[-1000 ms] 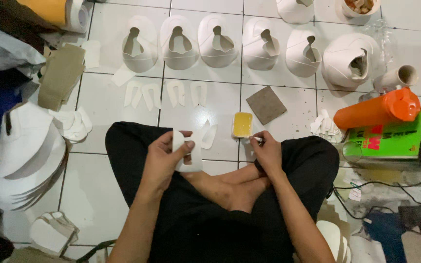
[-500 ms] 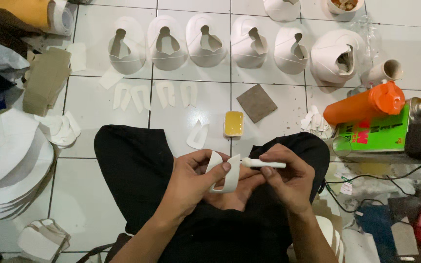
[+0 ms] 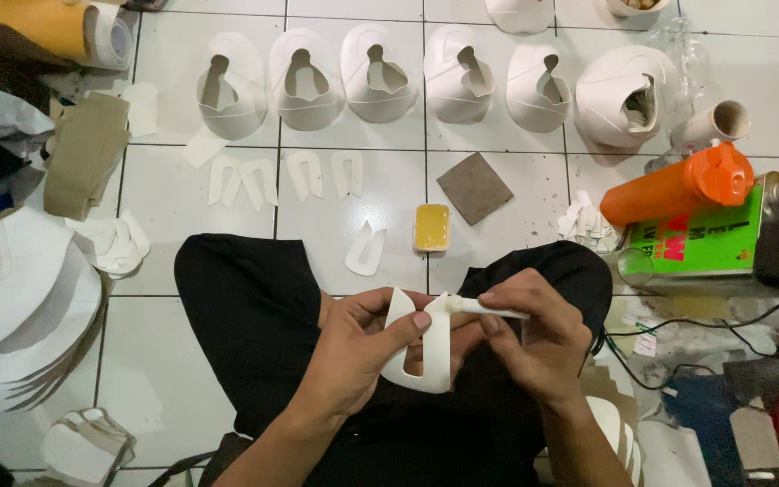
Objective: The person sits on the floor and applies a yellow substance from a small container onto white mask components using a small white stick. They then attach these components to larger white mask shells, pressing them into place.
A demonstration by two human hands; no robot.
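Observation:
My left hand grips a white U-shaped cut piece over my lap, thumb pressed on one of its arms. My right hand holds a thin white brush whose tip touches the top of the piece's right arm. A small yellow tub sits on the tile floor just beyond my knees, with another white U-shaped piece lying to its left.
A row of white shoe uppers lies across the far tiles, with small white cut pieces below it. A brown square pad, an orange bottle on a green tin, and stacked white pieces surround me.
Both hands have drawn in from the floor by the yellow tub to my lap. The brush now touches the white piece held by my left hand.

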